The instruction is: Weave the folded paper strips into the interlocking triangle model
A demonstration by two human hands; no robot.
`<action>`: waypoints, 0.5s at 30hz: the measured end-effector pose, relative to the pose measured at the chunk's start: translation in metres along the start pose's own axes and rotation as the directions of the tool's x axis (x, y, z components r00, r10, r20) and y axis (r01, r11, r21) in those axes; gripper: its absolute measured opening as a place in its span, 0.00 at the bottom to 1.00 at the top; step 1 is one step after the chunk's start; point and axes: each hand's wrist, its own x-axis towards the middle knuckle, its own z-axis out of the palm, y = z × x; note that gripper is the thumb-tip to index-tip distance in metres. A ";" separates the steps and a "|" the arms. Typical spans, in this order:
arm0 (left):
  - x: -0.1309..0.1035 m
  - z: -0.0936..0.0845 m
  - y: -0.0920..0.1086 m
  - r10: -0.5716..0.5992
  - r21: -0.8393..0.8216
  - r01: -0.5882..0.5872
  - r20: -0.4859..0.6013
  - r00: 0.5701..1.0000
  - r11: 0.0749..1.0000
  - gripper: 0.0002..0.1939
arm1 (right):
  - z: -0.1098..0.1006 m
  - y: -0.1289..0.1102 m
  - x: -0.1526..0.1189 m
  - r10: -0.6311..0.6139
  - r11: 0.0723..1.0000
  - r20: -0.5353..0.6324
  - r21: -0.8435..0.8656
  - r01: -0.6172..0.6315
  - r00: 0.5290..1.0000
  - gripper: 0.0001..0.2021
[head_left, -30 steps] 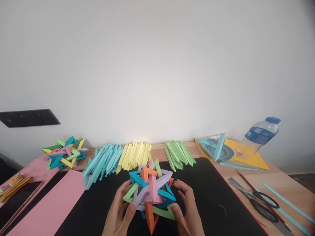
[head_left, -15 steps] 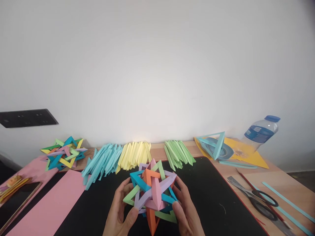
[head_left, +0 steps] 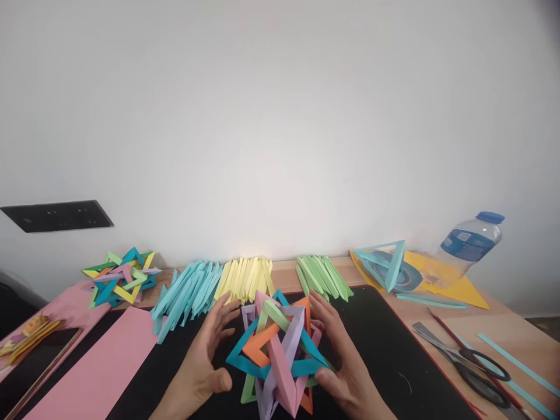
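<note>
A multicoloured origami star (head_left: 281,373), built of interlocked folded-paper frames in blue, orange, pink, lilac and green, is at the lower middle of the head view. My right hand (head_left: 347,364) holds it from the right, thumb at the near side and fingers behind. On the other side, my left hand (head_left: 202,359) is apart from the star, its fingers spread and its palm turned toward it. The far side of the star and some right fingertips are hidden.
Behind the black mat (head_left: 376,350) lie piles of blue strips (head_left: 192,294), yellow strips (head_left: 245,277) and green strips (head_left: 324,277). Another paper star (head_left: 122,277) and pink paper (head_left: 100,367) are left. Scissors (head_left: 464,364), a bottle (head_left: 470,242) and a blue paper frame (head_left: 396,265) are right.
My left hand has let go of the star and moved left, its fingers opening. The star has been turned and shows other faces. My right hand has kept hold of it.
</note>
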 end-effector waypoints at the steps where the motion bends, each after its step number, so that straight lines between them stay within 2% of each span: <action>1: 0.001 0.001 0.000 0.005 0.015 -0.006 0.036 0.999 1.000 0.62 | -0.001 -0.001 0.001 0.005 1.000 0.016 -0.004 -0.005 1.000 0.37; 3: 0.003 0.007 -0.001 -0.012 0.013 0.011 0.099 0.995 1.000 0.61 | -0.003 -0.003 0.003 0.029 1.000 0.054 -0.006 -0.029 0.998 0.39; 7: 0.005 0.020 -0.010 -0.047 -0.053 0.053 0.105 0.993 0.997 0.57 | -0.005 0.002 0.005 0.084 0.996 0.113 0.010 -0.086 0.990 0.40; 9: 0.004 0.023 -0.016 -0.085 -0.085 0.090 0.068 0.994 0.992 0.54 | -0.004 0.011 0.006 0.084 0.996 0.097 0.009 -0.085 0.992 0.44; 12: 0.000 0.024 -0.020 -0.151 -0.104 0.148 -0.027 0.988 0.984 0.52 | -0.001 0.030 0.001 0.045 0.999 -0.034 0.017 -0.044 0.998 0.56; 15: -0.004 0.022 -0.020 -0.196 -0.104 0.184 -0.122 0.973 0.977 0.50 | 0.005 0.043 -0.010 0.132 0.985 -0.080 0.124 -0.121 0.988 0.59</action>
